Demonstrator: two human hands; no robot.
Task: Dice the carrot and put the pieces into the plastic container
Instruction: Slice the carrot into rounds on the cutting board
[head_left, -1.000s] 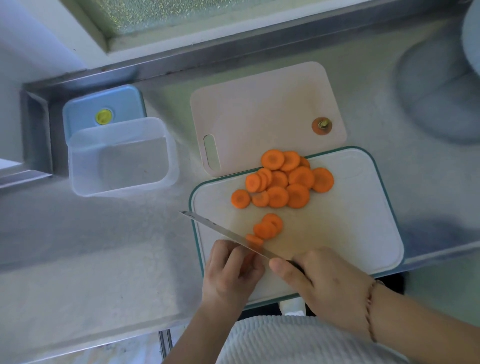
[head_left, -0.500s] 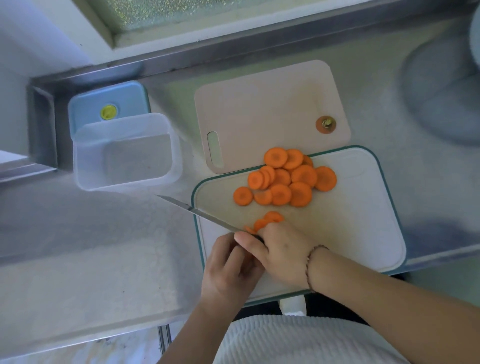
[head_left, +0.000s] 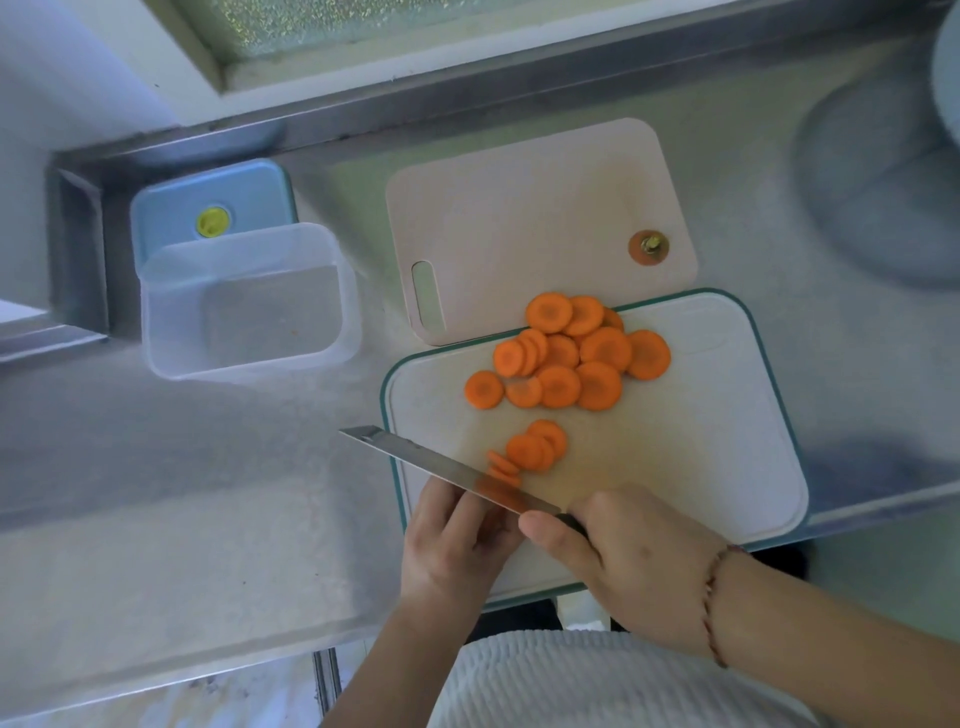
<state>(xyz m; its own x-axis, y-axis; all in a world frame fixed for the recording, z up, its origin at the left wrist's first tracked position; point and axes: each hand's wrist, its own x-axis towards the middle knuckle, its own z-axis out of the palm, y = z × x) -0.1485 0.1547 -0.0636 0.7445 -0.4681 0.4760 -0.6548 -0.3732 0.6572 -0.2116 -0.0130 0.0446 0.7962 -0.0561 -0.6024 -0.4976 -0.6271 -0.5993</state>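
The person is wearing a white ribbed top (head_left: 597, 680) and a thin reddish braided bracelet (head_left: 712, 603) circling the right wrist; both forearms are showing bare.

We see open steel counter (head_left: 171, 493) left of the white board (head_left: 727, 415); far left, the plastic container (head_left: 249, 306) blocks passage; carrot slices (head_left: 566, 353) crowd the board's far edge.

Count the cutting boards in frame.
2. A pink board lies at the back, with a carrot end on it. A white teal-rimmed board lies nearer, overlapping its edge, carrying the slices.
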